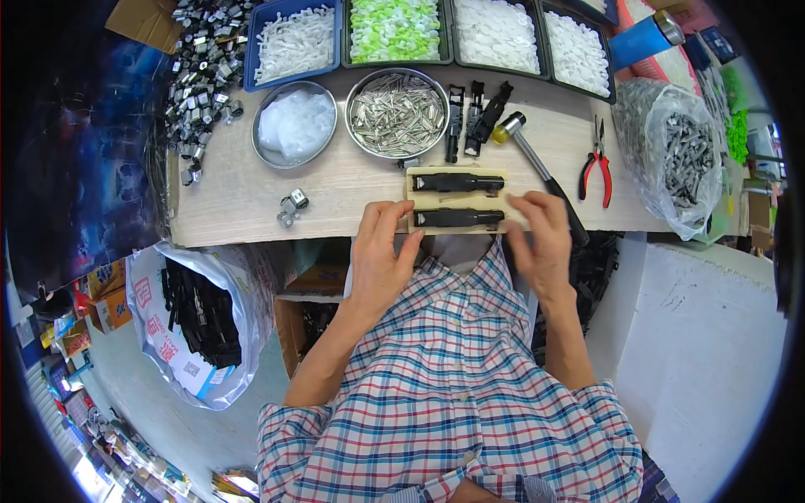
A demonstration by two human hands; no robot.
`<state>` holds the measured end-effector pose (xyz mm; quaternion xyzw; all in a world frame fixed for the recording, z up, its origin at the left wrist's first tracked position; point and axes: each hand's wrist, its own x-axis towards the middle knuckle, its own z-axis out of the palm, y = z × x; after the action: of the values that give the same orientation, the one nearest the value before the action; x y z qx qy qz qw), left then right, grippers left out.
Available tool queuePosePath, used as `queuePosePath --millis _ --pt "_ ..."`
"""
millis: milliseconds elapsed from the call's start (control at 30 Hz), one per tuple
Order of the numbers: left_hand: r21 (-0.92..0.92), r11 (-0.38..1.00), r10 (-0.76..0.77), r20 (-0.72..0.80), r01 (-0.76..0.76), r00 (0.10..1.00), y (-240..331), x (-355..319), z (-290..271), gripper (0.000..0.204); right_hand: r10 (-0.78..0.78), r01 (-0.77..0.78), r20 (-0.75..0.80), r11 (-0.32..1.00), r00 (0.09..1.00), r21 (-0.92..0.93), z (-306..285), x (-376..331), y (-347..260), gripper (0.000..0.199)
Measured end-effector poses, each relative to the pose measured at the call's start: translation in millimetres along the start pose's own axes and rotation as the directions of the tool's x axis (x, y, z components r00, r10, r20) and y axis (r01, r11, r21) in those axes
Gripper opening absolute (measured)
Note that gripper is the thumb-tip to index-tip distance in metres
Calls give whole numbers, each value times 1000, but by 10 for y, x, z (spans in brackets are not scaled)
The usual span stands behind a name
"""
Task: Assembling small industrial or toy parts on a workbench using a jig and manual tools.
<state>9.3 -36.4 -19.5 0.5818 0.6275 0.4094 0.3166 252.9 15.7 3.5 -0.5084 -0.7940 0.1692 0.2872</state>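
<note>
Beige jig block point(457, 199) is sitting at your bench's point(335, 189) near edge, carrying two black parts point(457, 182) in slots; your left hand point(379, 256) and right hand point(541, 235) are flanking it, apart, fingers loosely curled, touching its ends

Both hands, left point(379, 251) and right point(541, 239), flank a pale wooden jig block point(457, 199) holding two black plastic parts point(458, 182) at the light wooden counter point(243, 201) edge.
</note>
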Motion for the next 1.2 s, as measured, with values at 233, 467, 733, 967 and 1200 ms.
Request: queuePosePath --millis 233,467,733,967,1200 --pt "134 939 326 -68 -316 943 125 120 47 37 155 -183 -98 854 983 -488 -241 -358 705 39" --pt "404 813 398 141 -419 907 420 313 261 60 363 -356 -10 910 932 -211 -229 -453 464 32" --pt "629 643 338 277 -436 899 73 143 559 86 402 -404 57 914 914 37 -291 -991 -15 29" --pt "635 621 358 291 -459 887 56 139 579 62 401 -402 79 916 913 -9 -174 -1060 -44 27" --pt "624 640 343 291 -449 893 26 132 590 62 434 -440 91 895 896 68 -304 -1208 -91 23"
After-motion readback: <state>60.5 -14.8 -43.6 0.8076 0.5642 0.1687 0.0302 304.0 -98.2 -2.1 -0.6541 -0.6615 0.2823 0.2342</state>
